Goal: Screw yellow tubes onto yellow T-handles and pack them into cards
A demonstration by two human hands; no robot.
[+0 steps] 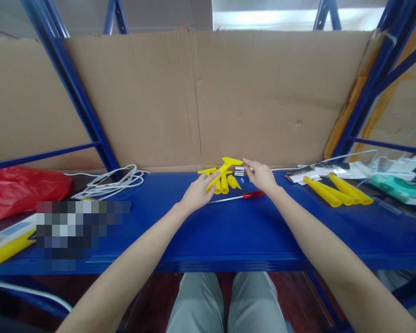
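My left hand (198,190) is wrapped round the grip of a yellow T-shaped handle (223,167), its wide head pointing up and to the right. My right hand (261,175) has its fingers apart close to the right end of that head; whether a fingertip touches it I cannot tell. Below those fingers lies a small stack of silvery strips (241,171). More yellow T-shaped handles (224,186) and small yellow pointed pieces (233,182) lie between my hands. In front of them rests a screwdriver (253,195) with a red handle and a long shaft.
Several yellow handles (346,190) lie on packaged cards to the right, beside a green-and-white packet (398,187). A coiled white cable (114,182) and a red plastic bag (27,187) are at left. Cardboard (256,92) backs the blue shelf (229,236); blue posts flank it.
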